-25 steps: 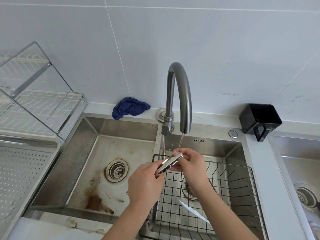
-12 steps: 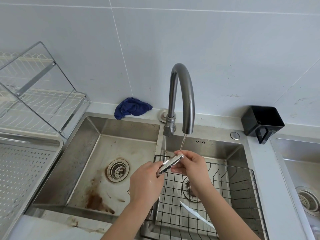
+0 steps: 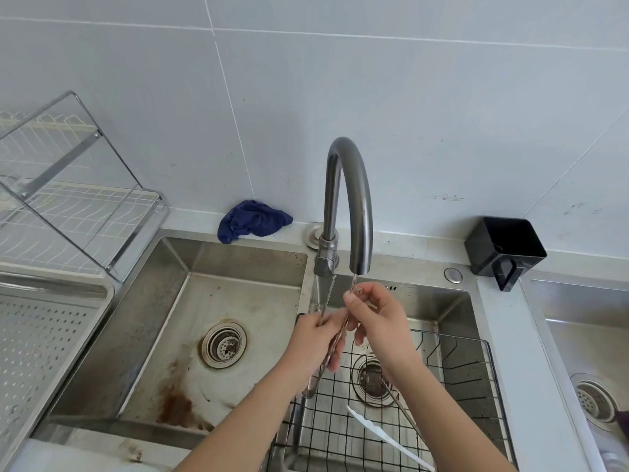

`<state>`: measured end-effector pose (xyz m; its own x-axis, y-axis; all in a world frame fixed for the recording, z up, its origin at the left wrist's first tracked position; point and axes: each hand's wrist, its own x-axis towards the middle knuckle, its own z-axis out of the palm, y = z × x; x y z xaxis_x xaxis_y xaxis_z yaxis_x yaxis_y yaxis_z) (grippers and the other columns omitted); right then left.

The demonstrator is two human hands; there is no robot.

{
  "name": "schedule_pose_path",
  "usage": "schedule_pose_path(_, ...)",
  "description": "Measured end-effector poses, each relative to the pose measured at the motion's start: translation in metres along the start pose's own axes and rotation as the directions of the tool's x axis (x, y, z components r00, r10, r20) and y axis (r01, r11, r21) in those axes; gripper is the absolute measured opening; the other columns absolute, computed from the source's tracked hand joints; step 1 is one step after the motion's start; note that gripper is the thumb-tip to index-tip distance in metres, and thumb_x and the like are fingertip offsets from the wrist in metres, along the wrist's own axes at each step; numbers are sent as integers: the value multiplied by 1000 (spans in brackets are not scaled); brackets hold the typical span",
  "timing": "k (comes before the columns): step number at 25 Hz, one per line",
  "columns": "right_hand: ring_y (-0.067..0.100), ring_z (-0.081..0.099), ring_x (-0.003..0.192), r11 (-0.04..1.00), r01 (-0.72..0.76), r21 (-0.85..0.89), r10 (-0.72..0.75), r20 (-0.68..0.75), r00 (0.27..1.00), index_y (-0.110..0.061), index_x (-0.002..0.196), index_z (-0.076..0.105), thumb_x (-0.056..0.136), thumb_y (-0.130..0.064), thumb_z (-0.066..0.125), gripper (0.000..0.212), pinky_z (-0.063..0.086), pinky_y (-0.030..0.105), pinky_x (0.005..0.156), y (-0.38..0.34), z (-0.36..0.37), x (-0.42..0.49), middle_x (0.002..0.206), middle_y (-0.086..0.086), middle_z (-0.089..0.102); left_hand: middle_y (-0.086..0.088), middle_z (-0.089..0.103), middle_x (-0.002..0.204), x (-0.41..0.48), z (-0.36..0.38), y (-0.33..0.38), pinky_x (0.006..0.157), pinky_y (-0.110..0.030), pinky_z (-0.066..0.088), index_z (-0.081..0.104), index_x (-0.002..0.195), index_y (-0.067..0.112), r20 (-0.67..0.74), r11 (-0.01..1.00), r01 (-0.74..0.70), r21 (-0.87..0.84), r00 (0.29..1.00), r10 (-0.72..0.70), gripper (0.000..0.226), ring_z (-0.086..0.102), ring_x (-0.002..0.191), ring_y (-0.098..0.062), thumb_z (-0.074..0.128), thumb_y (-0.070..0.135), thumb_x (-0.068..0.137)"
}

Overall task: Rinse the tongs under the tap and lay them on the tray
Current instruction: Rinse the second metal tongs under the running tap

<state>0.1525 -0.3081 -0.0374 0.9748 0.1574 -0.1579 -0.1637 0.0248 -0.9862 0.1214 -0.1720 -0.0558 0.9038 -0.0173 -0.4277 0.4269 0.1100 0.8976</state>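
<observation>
A white tiled wall backs a steel double sink. The tongs stand tips-up under the tap and its thin stream, above the wire rack. Rinsing looks under way; laying them on the perforated tray at the far left is not yet done. The left hand has its grip curled round their lower part. The right hand pinches one arm near its tip, holding the arms apart.

No legible text, labels or numbers anywhere.
</observation>
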Motion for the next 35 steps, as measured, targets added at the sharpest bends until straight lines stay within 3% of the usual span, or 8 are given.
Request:
schedule_pose_path(5, 10, 63, 88, 890, 209, -405, -204, 56, 977, -39, 91, 63, 99, -37, 62, 9, 49, 17, 74, -10, -8, -1, 99, -6, 62, -7, 57, 45, 11, 20, 8, 36, -25, 38, 64, 63, 14, -87, 998, 66, 3, 994, -65, 43, 48, 32, -20, 54, 40, 97)
schedule_pose_path(9, 8, 68, 66, 989, 32, -144, -20, 81, 997, -21, 121, 59, 104, -27, 55, 17, 53, 25, 49, -11, 3, 3, 91, -10, 72, -5, 65, 57, 20, 33, 22, 38, -25, 42, 76, 74, 19, -152, 995, -50, -81, 988, 37, 33, 57, 46, -17, 61, 47, 84)
schedule_pose_path(14, -3, 65, 70, 987, 16, -161, 2, 111, 994, -27, 103, 67, 102, -36, 55, 15, 53, 16, 58, -14, 5, 16, 86, -20, 73, -8, 63, 71, 17, 21, 23, 54, -27, 47, 76, 84, 17, -91, 985, -134, -113, 988, 124, 30, 57, 64, -17, 62, 43, 85)
schedule_pose_path(17, 7, 60, 69, 992, -43, -116, 59, 140, 988, -32, 98, 67, 93, -53, 51, 26, 51, 24, 55, -11, 17, 11, 88, 5, 69, -7, 66, 71, 9, 8, 19, 56, -30, 49, 76, 87, 16, -60, 983, -117, -142, 992, 110, 17, 61, 68, -20, 62, 23, 81)
schedule_pose_path(22, 1, 67, 114, 970, -192, 148, 181, 84, 980, -60, 132, 55, 82, -78, 52, 53, 54, 28, 94, 14, 21, -12, 128, -19, 69, -13, 67, 85, 3, 6, 20, 63, -31, 51, 72, 108, 9, 135, 937, 32, -349, 991, 17, 40, 65, 77, -24, 52, 10, 73)
schedule_pose_path(26, 11, 74, 102, 898, -273, 345, 270, 58, 961, -54, 138, 54, 87, -66, 54, 53, 60, 30, 79, 23, 9, -27, 122, -8, 74, -19, 66, 93, 3, 18, 13, 60, -33, 52, 74, 110, 7, 216, 913, 154, -378, 974, -74, 37, 63, 72, -24, 55, 17, 79)
schedule_pose_path(29, 8, 66, 67, 875, -259, 408, 278, 11, 960, -45, 131, 64, 93, -56, 55, 41, 59, 32, 69, 21, 1, -34, 88, -7, 72, -11, 63, 73, 11, 27, 14, 51, -31, 47, 75, 95, 9, 106, 897, 206, -391, 978, -178, 31, 58, 56, -20, 60, 36, 95)
schedule_pose_path(35, 21, 78, 93, 950, -287, 124, 280, 67, 958, -57, 125, 61, 95, -67, 47, 35, 62, 40, 60, 14, 11, -43, 111, -7, 78, 3, 60, 51, 27, 45, 25, 65, -33, 53, 77, 69, 21, -276, 952, 144, -272, 936, -220, 54, 62, 55, -16, 49, 59, 96)
